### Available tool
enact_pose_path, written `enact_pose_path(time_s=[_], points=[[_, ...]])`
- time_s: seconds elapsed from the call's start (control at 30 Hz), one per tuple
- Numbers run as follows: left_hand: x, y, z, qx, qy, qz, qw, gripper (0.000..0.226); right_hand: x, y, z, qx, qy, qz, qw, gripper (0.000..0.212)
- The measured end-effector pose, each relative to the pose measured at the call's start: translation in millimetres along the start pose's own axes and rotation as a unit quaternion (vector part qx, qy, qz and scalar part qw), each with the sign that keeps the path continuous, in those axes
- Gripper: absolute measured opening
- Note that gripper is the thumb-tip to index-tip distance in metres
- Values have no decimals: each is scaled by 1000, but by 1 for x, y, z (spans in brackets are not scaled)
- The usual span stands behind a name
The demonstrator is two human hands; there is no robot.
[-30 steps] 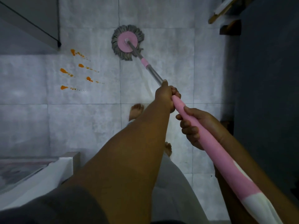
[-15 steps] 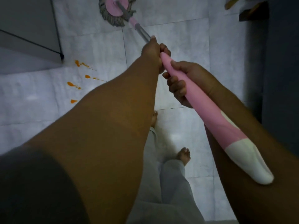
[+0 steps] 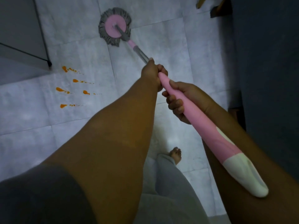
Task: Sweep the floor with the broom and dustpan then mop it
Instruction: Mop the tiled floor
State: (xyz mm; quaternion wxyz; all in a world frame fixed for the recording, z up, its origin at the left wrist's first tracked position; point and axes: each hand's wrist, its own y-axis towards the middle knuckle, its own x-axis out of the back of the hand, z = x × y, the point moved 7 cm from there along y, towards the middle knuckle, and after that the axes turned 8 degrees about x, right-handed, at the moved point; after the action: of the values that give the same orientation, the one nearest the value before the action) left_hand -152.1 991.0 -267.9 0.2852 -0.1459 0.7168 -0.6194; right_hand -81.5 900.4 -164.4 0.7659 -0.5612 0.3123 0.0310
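- Several orange splashes [image 3: 64, 90] streak the grey tiled floor [image 3: 178, 50] at the left, near a thin dark furniture leg [image 3: 48, 62]
- The mop head [image 3: 115, 26], a pink disc ringed with grey strands, lies flat on the floor, up and right of the splashes
- The left hand [image 3: 152, 73] is closed around the mop handle [image 3: 205, 125] where the pink grip meets the metal shaft
- The right hand [image 3: 181, 101] grips the pink part just behind it, fingers curled under
- A bare foot [image 3: 175, 155] stands on the tiles below the hands
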Motion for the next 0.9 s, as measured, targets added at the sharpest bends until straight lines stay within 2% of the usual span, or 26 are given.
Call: enact_pose_path(time_s=[0.23,0.37,0.6,0.9], points=[[7,-28,145,43,24,19,999,47,75,-100,-79,11,17,-60,998,33],[0,-40,176,48,62,9,997,46,92,-123,-89,14,47,-65,997,33],[-12,-31,137,49,82,9,995,47,76,-96,-63,28,63,-61,996,36],[-31,14,-9,11,96,10,995,46,3,13,12,48,80,-37,995,30]])
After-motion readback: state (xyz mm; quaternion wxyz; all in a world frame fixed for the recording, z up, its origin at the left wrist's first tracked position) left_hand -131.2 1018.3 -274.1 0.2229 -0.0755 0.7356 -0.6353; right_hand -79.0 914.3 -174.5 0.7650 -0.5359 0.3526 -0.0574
